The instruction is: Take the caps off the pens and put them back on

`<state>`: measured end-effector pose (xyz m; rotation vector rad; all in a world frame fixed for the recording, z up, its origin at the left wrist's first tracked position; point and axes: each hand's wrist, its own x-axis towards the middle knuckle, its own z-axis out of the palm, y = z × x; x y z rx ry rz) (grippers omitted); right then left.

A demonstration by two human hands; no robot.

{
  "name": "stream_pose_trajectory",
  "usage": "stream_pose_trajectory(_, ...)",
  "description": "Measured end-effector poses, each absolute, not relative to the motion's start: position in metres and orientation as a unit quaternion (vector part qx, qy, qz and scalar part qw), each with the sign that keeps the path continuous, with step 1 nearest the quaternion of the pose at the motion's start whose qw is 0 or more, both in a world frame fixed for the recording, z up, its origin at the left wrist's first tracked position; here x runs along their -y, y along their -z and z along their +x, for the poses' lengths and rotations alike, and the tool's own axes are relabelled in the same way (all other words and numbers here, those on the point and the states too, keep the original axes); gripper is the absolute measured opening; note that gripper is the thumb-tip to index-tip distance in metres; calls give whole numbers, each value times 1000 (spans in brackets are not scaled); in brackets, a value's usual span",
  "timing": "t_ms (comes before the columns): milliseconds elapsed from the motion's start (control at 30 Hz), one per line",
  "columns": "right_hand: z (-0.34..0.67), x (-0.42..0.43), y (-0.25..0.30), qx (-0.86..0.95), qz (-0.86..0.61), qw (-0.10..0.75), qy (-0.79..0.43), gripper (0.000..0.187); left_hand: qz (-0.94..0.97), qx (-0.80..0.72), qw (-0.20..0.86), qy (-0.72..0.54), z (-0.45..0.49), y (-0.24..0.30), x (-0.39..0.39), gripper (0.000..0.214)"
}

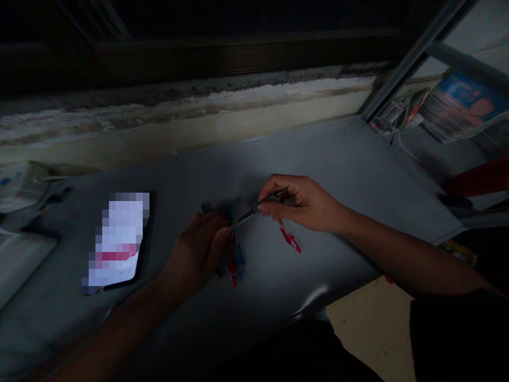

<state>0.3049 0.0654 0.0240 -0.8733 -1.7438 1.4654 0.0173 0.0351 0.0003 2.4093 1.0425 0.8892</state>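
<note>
Left hand (196,249) and right hand (298,204) pinch one slim pen (248,214) (metal-tipped) together.

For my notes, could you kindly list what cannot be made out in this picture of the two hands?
All in the head view:
- Slim dark rod: both ends hidden by the hands.
- Red-and-blue objects: partly hidden by the left hand.
- Red piece: top hidden by the right hand.
- Phone: screen pixelated.

Flat rectangular smartphone (117,241) on a vinyl-covered table (318,159), left of the left hand (194,252), glossy paper magazine (463,103) behind the table's far right corner
</note>
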Motion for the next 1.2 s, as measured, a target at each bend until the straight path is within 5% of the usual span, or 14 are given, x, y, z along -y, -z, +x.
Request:
stream_pose_trajectory(100, 305, -65, -24, 687, -326, 372, -532, 40, 849, -389, 178, -312, 19, 0, -35, 47)
stream_pose_trajectory(300, 306, -65, -28, 687, -324, 350, -548, 23, 858, -381, 173, -297, 18, 0, -34, 45)
stream_pose_trajectory(433, 305, -66, -27, 676, -347, 378, -528, 39, 843, -403, 170, -313, 17, 3, -32, 45)
stream_pose_trajectory(867, 306, -67, -22, 634, -293, 418, -581, 27, 854, -377, 164, -317, 18, 4, -29, 29)
stream_pose_trajectory(1033, 305, -67, -22, 659, -184, 454, -571, 9, 867, -351, 182, -302, 19, 2, -29, 39)
stream_pose_trajectory(1200, 302, -74, -15, 653, -119, 468, -583, 10, 860, -357, 191, -310, 19, 4, -32, 40)
